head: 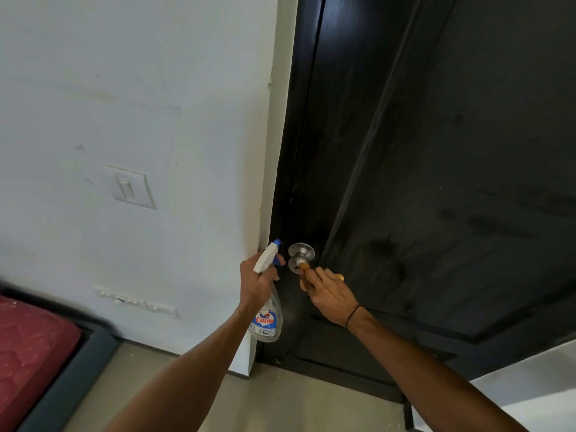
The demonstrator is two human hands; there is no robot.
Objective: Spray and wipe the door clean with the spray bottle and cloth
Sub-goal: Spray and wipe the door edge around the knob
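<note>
the left hand (pixel 257 283) grips the neck of the colin spray bottle (pixel 267 310), forefinger on the blue trigger, nozzle aimed at the door edge just left of the door knob (pixel 301 256). the bottle hangs upright, close beside the knob, its clear body below the hand. the right hand (pixel 327 294) holds an orange cloth (pixel 304 275) bunched under curled fingers and presses it against the lower part of the knob; most of the cloth is hidden by the hand. the black door (pixel 436 182) shows dull smears to the right of the knob. judged step: wiping the knob, with the sprayer ready. the next move likely calls for a short squeeze toward the panel right of the knob, then moving the cloth onto those smears with firm strokes.
</note>
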